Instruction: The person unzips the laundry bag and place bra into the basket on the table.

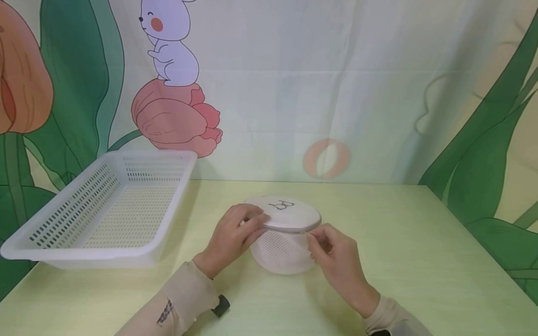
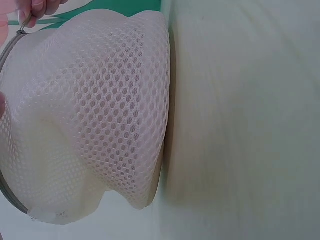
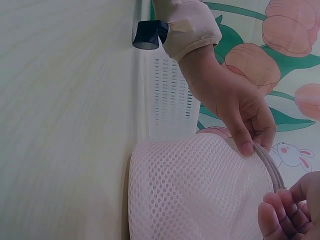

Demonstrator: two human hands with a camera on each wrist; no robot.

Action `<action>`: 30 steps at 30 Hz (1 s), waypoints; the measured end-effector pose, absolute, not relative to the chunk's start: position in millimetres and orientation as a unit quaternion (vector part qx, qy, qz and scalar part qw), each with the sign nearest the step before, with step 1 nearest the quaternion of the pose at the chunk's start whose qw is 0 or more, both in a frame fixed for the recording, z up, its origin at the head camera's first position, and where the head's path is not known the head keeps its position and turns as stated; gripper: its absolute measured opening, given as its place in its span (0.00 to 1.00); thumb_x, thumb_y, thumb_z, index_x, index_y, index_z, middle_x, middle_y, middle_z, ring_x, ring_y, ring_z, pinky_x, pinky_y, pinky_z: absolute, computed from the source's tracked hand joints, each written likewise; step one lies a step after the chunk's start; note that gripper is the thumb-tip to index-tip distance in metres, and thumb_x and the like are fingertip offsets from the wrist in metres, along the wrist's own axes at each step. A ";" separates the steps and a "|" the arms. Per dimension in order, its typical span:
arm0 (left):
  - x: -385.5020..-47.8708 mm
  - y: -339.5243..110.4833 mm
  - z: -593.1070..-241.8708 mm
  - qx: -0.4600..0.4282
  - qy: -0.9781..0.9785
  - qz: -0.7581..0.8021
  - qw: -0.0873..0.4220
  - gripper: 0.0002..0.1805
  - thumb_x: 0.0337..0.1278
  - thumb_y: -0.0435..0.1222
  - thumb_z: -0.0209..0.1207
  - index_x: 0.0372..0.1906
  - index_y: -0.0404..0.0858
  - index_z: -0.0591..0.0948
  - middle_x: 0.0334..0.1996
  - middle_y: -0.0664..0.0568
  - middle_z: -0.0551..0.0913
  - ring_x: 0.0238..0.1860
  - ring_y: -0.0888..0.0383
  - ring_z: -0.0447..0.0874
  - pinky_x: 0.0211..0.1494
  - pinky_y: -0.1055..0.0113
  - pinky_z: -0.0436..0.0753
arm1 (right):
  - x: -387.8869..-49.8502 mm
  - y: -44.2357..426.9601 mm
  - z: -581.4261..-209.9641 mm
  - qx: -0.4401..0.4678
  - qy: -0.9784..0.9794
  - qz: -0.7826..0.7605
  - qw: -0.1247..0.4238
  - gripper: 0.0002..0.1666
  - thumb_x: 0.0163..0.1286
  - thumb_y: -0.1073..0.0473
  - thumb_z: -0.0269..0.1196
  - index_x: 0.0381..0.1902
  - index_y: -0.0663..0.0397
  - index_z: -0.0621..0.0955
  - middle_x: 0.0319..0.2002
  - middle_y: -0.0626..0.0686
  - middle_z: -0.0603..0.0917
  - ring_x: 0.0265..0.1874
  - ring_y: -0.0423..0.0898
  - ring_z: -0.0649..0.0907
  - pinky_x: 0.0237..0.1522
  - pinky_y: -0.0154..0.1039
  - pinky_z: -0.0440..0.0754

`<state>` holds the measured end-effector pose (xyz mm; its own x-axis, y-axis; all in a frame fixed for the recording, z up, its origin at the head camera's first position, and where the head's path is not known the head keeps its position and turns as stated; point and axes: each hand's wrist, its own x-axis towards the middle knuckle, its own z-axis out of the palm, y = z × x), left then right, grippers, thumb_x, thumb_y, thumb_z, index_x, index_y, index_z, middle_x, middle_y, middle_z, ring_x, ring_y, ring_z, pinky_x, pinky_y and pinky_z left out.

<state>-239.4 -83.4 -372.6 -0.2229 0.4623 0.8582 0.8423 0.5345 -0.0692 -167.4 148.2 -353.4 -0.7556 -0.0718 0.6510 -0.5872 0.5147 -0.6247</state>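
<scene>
A white mesh laundry bag [image 1: 279, 252], round with a flat lid [image 1: 294, 212] and a small line drawing on top, stands on the table in the head view. A grey zipper [image 3: 270, 167] runs round the lid's edge. My left hand [image 1: 235, 235] grips the lid's edge on the left, thumb against the mesh side in the right wrist view. On the right, my right hand [image 1: 336, 256] pinches the zipper's pull tab at the front of the rim. The left wrist view shows the bag's mesh side [image 2: 110, 105] close up, slightly dented.
A white plastic basket [image 1: 172, 219] with slotted walls sits at the left of the pale yellow table [image 1: 412, 261]. Behind the table hangs a printed curtain [image 1: 269, 93] with a rabbit and flowers.
</scene>
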 end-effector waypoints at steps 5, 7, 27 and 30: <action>-240.1 -83.9 -373.1 -0.435 -0.750 -0.216 0.449 0.13 0.68 0.44 0.53 0.43 0.40 0.81 0.42 0.46 0.81 0.44 0.51 0.80 0.51 0.59 0.81 | -167.7 148.1 -353.4 0.201 -0.822 0.448 0.288 0.06 0.60 0.72 0.63 0.28 0.57 0.79 0.19 0.46 0.80 0.17 0.29 0.75 0.16 0.26 0.75; -240.3 -84.0 -373.0 -0.436 -0.749 -0.214 0.450 0.12 0.67 0.44 0.55 0.43 0.40 0.81 0.42 0.46 0.81 0.44 0.51 0.80 0.51 0.59 0.81 | -167.7 148.1 -353.5 0.201 -0.823 0.447 0.288 0.07 0.60 0.72 0.63 0.28 0.57 0.79 0.19 0.46 0.80 0.17 0.29 0.75 0.16 0.26 0.75; -244.7 -87.1 -373.5 -0.438 -0.742 -0.215 0.459 0.12 0.66 0.43 0.56 0.43 0.40 0.82 0.41 0.46 0.81 0.42 0.52 0.80 0.49 0.60 0.81 | -168.7 149.3 -353.8 0.194 -0.827 0.441 0.290 0.06 0.61 0.71 0.63 0.28 0.56 0.79 0.19 0.46 0.80 0.17 0.29 0.74 0.16 0.26 0.75; -244.9 -87.8 -373.4 -0.438 -0.742 -0.217 0.459 0.11 0.66 0.43 0.56 0.43 0.40 0.82 0.41 0.46 0.81 0.42 0.52 0.81 0.49 0.60 0.81 | -168.8 149.4 -354.1 0.194 -0.827 0.441 0.291 0.06 0.61 0.71 0.63 0.28 0.56 0.79 0.19 0.46 0.80 0.17 0.29 0.75 0.16 0.26 0.75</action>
<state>-244.9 -87.8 -373.4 -0.1947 0.4506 0.8712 0.8490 0.5222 -0.0804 -168.8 149.4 -354.1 -0.7556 -0.0655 0.6517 -0.5774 0.5363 -0.6156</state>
